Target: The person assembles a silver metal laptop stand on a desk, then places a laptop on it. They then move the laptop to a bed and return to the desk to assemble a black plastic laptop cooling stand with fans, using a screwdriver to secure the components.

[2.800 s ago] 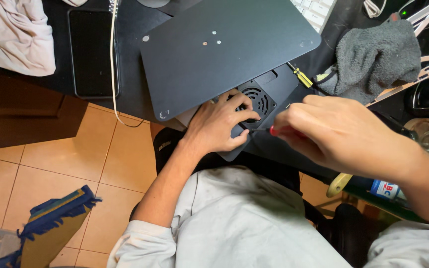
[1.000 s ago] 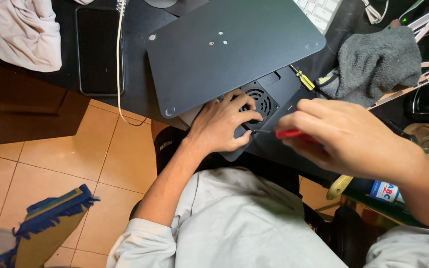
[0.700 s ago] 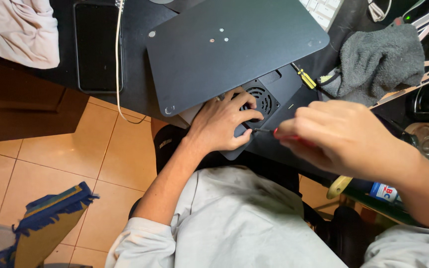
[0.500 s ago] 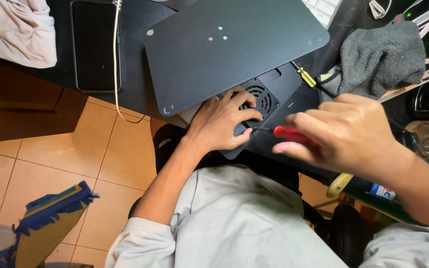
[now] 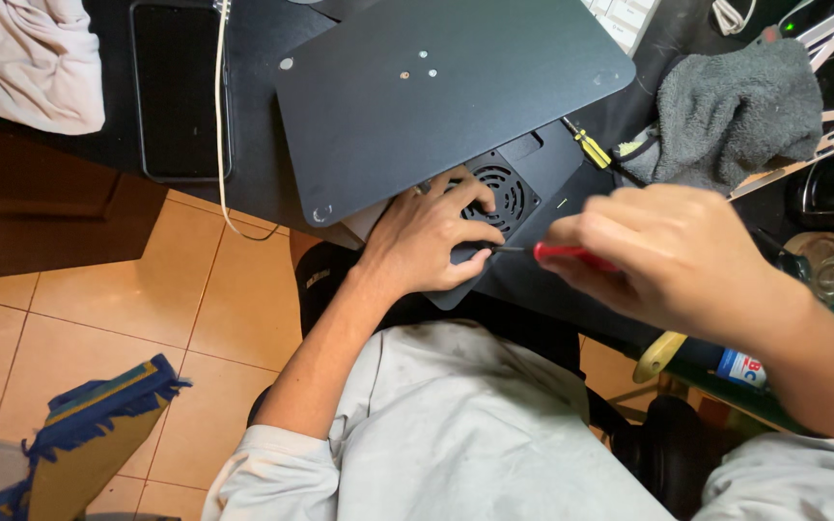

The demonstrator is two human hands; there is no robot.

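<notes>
Since half a second ago, the right hand [image 5: 673, 256] has closed further over the red-handled screwdriver [image 5: 560, 254], so less of the red grip shows; the tip sits at the same spot. That hand is curled around the handle, fingers wrapped tight, and the thin metal shaft points left to the near corner of the black fan housing [image 5: 504, 193], touching it just beside the left thumb. The left hand [image 5: 427, 241] lies flat on the housing, fingers spread over the round fan grille, pressing it down without gripping anything. The housing lies at the near edge of the black tabletop [image 5: 263, 174], partly tucked under a large dark flat panel [image 5: 436, 92]. A yellow-handled screwdriver [image 5: 586, 147] lies just beyond the housing, near a crumpled grey cloth [image 5: 736, 106]. Further left, a dark phone [image 5: 178, 87] lies face up with a pale cable [image 5: 219, 116] running alongside it, and a whitish cloth [image 5: 31, 63] sits at the tabletop's far left corner.
</notes>
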